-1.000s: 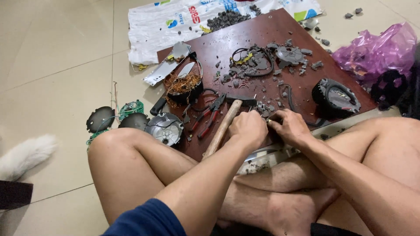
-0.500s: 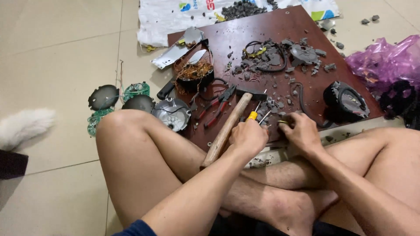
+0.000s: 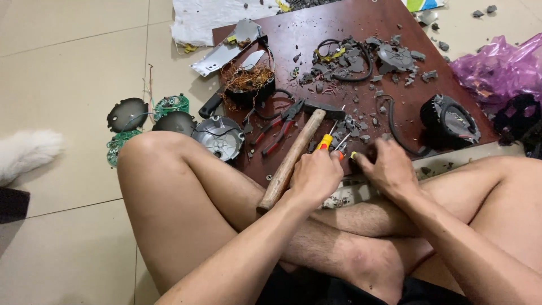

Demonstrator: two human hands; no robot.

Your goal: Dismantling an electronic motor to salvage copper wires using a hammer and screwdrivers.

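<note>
I sit cross-legged on the floor in front of a dark red-brown board (image 3: pixel 339 34) strewn with broken grey pieces. My left hand (image 3: pixel 316 176) is closed around a yellow-handled screwdriver (image 3: pixel 324 141) at the board's near edge, its tip pointing away. My right hand (image 3: pixel 387 168) is right beside it, pinching a small dark part (image 3: pixel 353 155) against the board. A hammer with a wooden handle (image 3: pixel 291 159) lies just left of my left hand, its handle end resting on my leg.
Red-handled pliers (image 3: pixel 276 127), a black motor with copper wire (image 3: pixel 248 85) and a round black housing (image 3: pixel 449 121) lie on the board. A metal cover (image 3: pixel 219 135), black discs (image 3: pixel 127 113) and green circuit boards (image 3: pixel 172 104) lie on the floor at left. A purple bag (image 3: pixel 497 68) is at right.
The view has tilted, so the board sits lower in view. Both hands stay together at the board's near edge, and the yellow screwdriver now shows in my left hand.
</note>
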